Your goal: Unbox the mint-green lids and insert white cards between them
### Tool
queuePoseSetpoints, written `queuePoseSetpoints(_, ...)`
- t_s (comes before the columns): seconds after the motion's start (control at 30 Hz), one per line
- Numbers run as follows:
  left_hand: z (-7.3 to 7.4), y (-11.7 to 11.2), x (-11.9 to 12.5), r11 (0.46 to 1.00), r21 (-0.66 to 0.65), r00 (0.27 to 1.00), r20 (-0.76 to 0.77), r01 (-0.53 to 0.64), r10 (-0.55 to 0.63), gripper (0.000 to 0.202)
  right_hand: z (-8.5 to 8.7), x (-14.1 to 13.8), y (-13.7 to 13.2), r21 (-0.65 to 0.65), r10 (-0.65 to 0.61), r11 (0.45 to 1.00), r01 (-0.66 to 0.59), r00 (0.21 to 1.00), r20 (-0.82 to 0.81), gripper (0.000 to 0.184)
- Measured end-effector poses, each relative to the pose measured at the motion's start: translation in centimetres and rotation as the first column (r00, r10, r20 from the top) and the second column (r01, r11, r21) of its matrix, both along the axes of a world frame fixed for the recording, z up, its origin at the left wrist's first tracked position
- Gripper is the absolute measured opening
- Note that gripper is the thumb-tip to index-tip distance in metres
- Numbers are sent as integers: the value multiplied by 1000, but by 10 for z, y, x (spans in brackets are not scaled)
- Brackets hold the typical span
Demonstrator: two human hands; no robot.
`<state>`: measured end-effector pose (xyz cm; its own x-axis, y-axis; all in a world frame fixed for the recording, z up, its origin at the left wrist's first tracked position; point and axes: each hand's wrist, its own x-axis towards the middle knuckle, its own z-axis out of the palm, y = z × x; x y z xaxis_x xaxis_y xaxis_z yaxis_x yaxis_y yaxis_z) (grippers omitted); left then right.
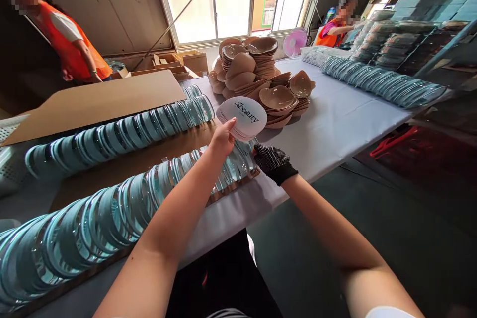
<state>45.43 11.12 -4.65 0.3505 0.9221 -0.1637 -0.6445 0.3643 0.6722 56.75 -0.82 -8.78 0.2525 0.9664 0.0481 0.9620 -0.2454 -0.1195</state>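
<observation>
My left hand is bare and closed on a stack of white oval cards, thumb on top. The uppermost card carries dark lettering that reads "beauty". Below and to the right, my right hand wears a black dotted glove. Its fingers are curled at the edge of the last clear plastic case in the near row, and part of the fingertips is hidden. The near row of bluish clear cases runs from the lower left up to my hands. Glossy brown bra cups lie piled just beyond the cards.
A second row of cases lies behind, beside a cardboard sheet. At the far right are another row, a white basket and a pink fan. Two people in orange vests are nearby. The table's edge slants rightward.
</observation>
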Motion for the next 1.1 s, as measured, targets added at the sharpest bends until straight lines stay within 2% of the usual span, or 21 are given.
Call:
queuePoseSetpoints(0.03,0,0,0,1000,-11,1000,-2,2,-2,22,-2,0,2,-6,-3,1000,2,1000,-22,32)
queuePoseSetpoints(0.1,1,-1,0,1000,-27,1000,-5,5,-5,25,-4,5,3,-29,31,999,-39,973,-227,28)
queuePoseSetpoints(0.17,2,-4,0,1000,-16,1000,-12,-1,1,27,-9,12,4,-39,80,992,-118,849,-523,30)
queuePoseSetpoints(0.23,2,-6,0,1000,10,999,-28,-17,18,30,-14,18,6,2,127,976,-219,558,-820,47)
queuePoseSetpoints(0.3,1,-8,1,999,36,998,-47,-36,37,33,-19,22,9,52,126,954,-294,238,-963,65)
queuePoseSetpoints(0.33,1,-8,2,998,52,998,-53,-43,46,33,-19,23,10,58,101,946,-319,121,-987,70)
queuePoseSetpoints(0.37,0,-8,3,996,71,997,-54,-45,49,33,-19,24,10,32,65,940,-341,87,-994,72)
queuePoseSetpoints(0.4,0,-8,4,995,91,997,-53,-47,52,32,-16,26,10,-19,36,941,-337,158,-987,69)
queuePoseSetpoints(0.47,-1,-9,5,990,121,995,-55,-70,77,28,-6,30,7,-38,49,979,-203,410,-911,59)
queuePoseSetpoints(0.5,-1,-12,5,989,121,994,-62,-87,95,25,1,33,6,53,85,996,-77,517,-852,57)
queuePoseSetpoints(0.53,-1,-16,4,988,119,992,-64,-100,109,22,8,36,5,202,127,978,56,605,-786,56)
queuePoseSetpoints(0.6,-2,-27,-2,987,144,996,-46,-73,80,16,23,38,6,504,183,832,234,742,-645,60)
queuePoseSetpoints(0.63,-2,-35,-7,982,183,999,-25,-39,44,14,29,37,7,586,175,770,252,800,-574,63)
queuePoseSetpoints(0.67,-3,-42,-12,973,230,1000,-6,-8,10,15,34,33,8,628,148,742,232,858,-492,64)
queuePoseSetpoints(0.73,-4,-56,-25,954,301,1000,0,-10,10,19,39,16,7,667,85,733,135,955,-286,65)
queuePoseSetpoints(0.83,-7,-72,-42,951,288,990,-54,-112,133,19,39,-20,1,704,81,710,3,993,-86,59)
queuePoseSetpoints(0.9,-9,-78,-50,963,251,991,-52,-103,120,19,37,-36,-4,663,91,747,54,979,-181,53)
queuePoseSetpoints(0.97,-10,-79,-55,978,196,996,-18,-78,83,20,34,-38,-9,613,34,753,241,915,-402,51)
queuePoseSetpoints(1.03,-8,-75,-59,983,144,994,9,-111,111,22,31,-27,-21,615,-62,639,462,828,-558,54)
queuePoseSetpoints(1.07,-6,-70,-61,981,129,989,23,-146,144,24,30,-19,-31,629,-97,581,517,811,-577,56)
queuePoseSetpoints(1.1,-3,-64,-62,976,117,983,40,-184,181,26,29,-12,-44,642,-127,564,520,822,-555,57)
